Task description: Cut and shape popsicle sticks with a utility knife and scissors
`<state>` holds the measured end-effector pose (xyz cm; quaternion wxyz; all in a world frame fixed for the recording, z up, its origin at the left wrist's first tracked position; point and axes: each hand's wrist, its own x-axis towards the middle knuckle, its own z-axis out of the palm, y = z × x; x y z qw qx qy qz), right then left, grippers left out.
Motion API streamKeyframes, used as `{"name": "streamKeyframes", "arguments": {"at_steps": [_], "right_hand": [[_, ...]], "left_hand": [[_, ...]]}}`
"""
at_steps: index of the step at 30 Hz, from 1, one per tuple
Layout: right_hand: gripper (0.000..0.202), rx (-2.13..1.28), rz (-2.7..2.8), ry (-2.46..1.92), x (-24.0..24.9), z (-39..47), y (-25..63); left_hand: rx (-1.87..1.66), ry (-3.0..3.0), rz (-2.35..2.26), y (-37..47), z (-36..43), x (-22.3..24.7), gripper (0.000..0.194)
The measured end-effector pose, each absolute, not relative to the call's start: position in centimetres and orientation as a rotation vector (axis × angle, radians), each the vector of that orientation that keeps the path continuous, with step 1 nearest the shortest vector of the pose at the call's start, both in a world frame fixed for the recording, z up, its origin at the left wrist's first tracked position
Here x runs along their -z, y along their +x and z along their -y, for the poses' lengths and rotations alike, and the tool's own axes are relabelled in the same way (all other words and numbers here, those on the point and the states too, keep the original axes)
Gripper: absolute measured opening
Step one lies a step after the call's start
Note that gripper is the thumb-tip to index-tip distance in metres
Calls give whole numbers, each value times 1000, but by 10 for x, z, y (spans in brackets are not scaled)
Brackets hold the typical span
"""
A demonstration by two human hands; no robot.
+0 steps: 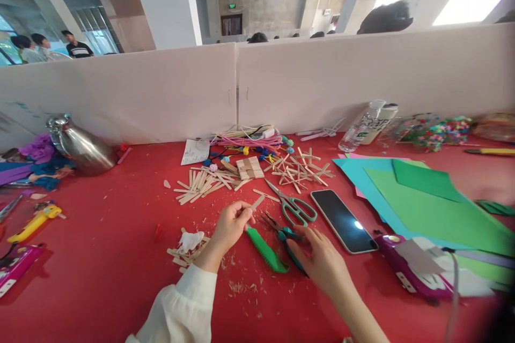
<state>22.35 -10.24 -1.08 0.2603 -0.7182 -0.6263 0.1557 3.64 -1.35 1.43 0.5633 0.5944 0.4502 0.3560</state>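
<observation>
My left hand [233,225] pinches a short wooden stick [258,202] between thumb and fingers, its end pointing up and right. Just below those fingertips lies a green craft knife [267,251]. My right hand [317,257] rests on the teal handles of a pair of pliers [286,235], fingers curled over them; the jaws point up and left. Behind the pliers are grey-green scissors [295,208] with their blades toward the stick piles. Wood shavings [241,288] are scattered on the red table around the knife.
A phone [344,221] lies right of the scissors, near coloured paper [434,203] and a magenta device [414,268]. Wooden sticks [201,185] and pipe cleaners [257,141] lie behind. A steel jug [82,147] stands left, bottles [362,126] back right. A white partition [161,91] crosses the back.
</observation>
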Motion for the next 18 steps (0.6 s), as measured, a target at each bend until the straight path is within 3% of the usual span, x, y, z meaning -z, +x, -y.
{"name": "streamKeyframes", "arguments": {"at_steps": [9,18], "right_hand": [[49,-298,1746,-2021,30,114,218],[41,-723,1593,-1936,13,117,226]], "left_hand": [[-751,1481,-1045,29,13,5,17],[-707,1543,-1030,29,15,5,18]]}}
